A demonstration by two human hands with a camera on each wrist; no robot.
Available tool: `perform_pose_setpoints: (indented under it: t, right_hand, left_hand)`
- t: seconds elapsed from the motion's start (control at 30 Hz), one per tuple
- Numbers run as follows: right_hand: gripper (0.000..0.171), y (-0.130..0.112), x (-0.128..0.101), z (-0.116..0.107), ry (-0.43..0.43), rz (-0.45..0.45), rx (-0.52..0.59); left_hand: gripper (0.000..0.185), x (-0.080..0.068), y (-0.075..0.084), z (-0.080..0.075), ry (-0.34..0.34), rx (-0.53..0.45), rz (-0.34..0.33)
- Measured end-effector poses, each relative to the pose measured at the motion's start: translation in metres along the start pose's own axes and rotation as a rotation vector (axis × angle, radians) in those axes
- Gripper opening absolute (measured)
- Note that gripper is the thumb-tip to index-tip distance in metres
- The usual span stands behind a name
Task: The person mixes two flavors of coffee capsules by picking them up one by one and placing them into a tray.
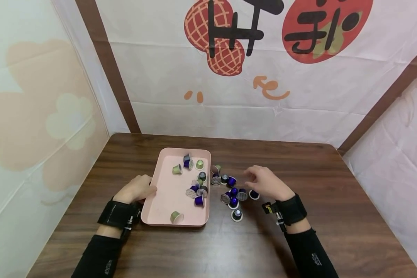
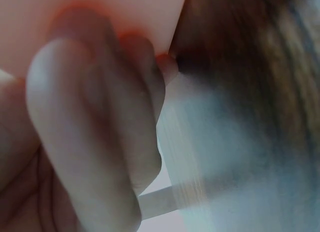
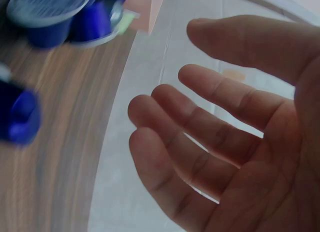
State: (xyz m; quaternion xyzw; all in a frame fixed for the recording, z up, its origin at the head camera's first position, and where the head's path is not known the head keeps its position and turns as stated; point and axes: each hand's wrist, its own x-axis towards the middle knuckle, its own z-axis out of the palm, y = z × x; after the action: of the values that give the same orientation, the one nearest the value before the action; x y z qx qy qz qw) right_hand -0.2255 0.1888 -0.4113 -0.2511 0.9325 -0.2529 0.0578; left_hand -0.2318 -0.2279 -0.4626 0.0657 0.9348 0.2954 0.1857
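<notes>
While cups [image 1: 233, 192] lie on the brown bench [image 1: 333, 216], white walls around, left hand [image 1: 136, 189] grips pink tray [image 1: 166, 193], right hand [image 1: 265, 182] hovers, fingers spread.

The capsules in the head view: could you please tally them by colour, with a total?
Green capsules: 4
Purple or dark capsules: about 16, as some overlap
Total: about 20
</notes>
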Motion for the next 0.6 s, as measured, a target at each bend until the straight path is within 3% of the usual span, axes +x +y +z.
perform_pose_setpoints:
  t: [0.3,0.6]
  right_hand:
    - [0.034,0.024,-0.011,-0.001,0.012,0.064,-0.032]
    - [0.027,0.033,-0.01,0.014,-0.114,0.182,-0.03]
  left_hand:
    - [0.018,0.002,0.002,-0.002,0.032,0.017,0.009]
    - [0.018,-0.001,0.002,0.0,0.021,0.025,0.0]
